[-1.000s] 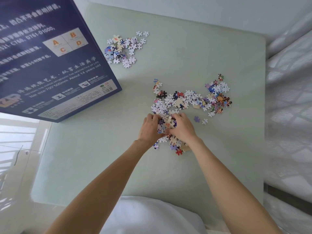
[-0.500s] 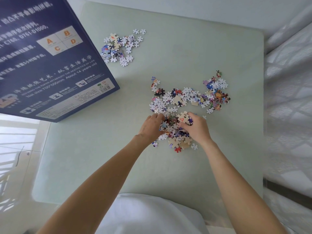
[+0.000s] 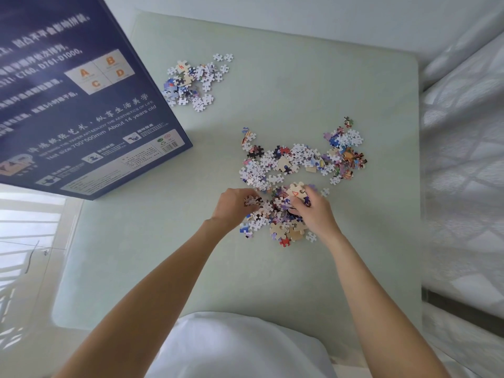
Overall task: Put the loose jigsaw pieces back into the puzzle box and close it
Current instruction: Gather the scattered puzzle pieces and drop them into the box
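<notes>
Two hands work the nearest heap of jigsaw pieces (image 3: 275,216) on the pale green table (image 3: 300,88). Left hand (image 3: 231,207) and right hand (image 3: 313,211) both curl their fingers around clumps of pieces. Closed puzzle box (image 3: 79,99) lies at the table's far left

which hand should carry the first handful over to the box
Left, probably. The left hand grips pieces on the box's side of the near pile; the right hand would cross over.
</notes>
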Demonstrator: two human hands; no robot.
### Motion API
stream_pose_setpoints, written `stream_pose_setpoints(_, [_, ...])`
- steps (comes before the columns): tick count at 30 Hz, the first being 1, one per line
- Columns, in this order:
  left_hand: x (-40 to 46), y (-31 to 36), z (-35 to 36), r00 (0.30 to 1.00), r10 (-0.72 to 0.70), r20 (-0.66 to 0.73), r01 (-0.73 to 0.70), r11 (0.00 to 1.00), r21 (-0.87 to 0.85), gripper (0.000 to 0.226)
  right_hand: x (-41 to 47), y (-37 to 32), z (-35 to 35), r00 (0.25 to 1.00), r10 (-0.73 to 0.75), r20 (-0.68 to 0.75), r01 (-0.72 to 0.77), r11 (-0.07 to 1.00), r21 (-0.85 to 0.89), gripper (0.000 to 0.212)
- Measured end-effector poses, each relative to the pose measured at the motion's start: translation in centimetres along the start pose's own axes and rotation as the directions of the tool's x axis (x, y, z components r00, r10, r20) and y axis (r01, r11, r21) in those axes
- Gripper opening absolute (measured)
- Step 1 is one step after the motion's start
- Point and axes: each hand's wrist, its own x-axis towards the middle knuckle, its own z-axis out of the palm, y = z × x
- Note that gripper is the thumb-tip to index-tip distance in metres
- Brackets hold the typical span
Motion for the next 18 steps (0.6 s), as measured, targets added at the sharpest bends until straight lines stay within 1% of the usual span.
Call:
stream_pose_setpoints(2, [0.0,-0.3,-0.1,1.000,-0.023,-0.014,0.023,1.000,-0.009,0.023,-0.2,-0.4,0.1,0.991,0.108,0.074,-0.122,0.966,0.228,0.027])
stream_pose_setpoints(3, [0.0,-0.4,-0.1,0.999,-0.034,-0.014,0.034,0.999,-0.006,0.023,-0.2,-0.5,0.3,0.983,0.153,0.097,-0.175,0.941,0.288,0.027])
stream_pose_setpoints(5, [0.0,-0.7,0.0,0.999,-0.047,-0.017,0.047,0.999,-0.001,0.023,-0.1,-0.5,0.3,0.970,0.205,0.128,-0.237,0.917,0.322,0.032])
stream_pose_setpoints(7, [0.1,-0.8,0.1,0.998,-0.050,-0.024,0.050,0.999,-0.002,0.022,-0.2,-0.8,0.4,0.967,0.205,0.152,-0.245,0.909,0.336,0.039])
stream_pose_setpoints(8, [0.1,-0.8,0.1,0.998,-0.054,-0.028,0.054,0.999,-0.006,0.022,-0.1,-0.8,0.4,0.971,0.188,0.151,-0.228,0.916,0.331,0.043])
stream_pose_setpoints(9, [0.1,-0.9,0.1,0.998,-0.058,-0.031,0.058,0.998,-0.011,0.023,0.0,-0.6,0.4,0.977,0.166,0.134,-0.198,0.940,0.279,0.047])
stream_pose_setpoints(11, [0.1,-0.8,0.1,0.998,-0.058,-0.039,0.058,0.998,-0.021,0.024,0.1,-0.5,0.5,0.993,0.106,0.044,-0.110,0.988,0.106,0.055])
stream_pose_setpoints(12, [0.1,-0.7,0.0,0.998,-0.053,-0.045,0.052,0.998,-0.024,0.024,0.2,-0.5,0.5,0.996,0.091,0.000,-0.091,0.994,0.068,0.056])
stream_pose_setpoints(14, [-0.1,-0.6,-0.4,0.997,-0.036,-0.062,0.034,0.999,-0.030,0.025,0.2,-0.8,0.8,0.996,0.069,-0.051,-0.066,0.996,0.063,0.052])
stream_pose_setpoints(16, [-0.6,-0.4,-1.0,0.997,-0.020,-0.081,0.017,0.999,-0.041,0.025,0.1,-1.2,0.8,0.995,0.050,-0.088,-0.045,0.997,0.066,0.054])
stream_pose_setpoints(18, [-1.2,-0.2,-1.8,0.995,-0.004,-0.103,0.000,0.999,-0.043,0.023,-0.1,-1.5,0.6,0.994,0.011,-0.106,-0.013,1.000,-0.025,0.056])
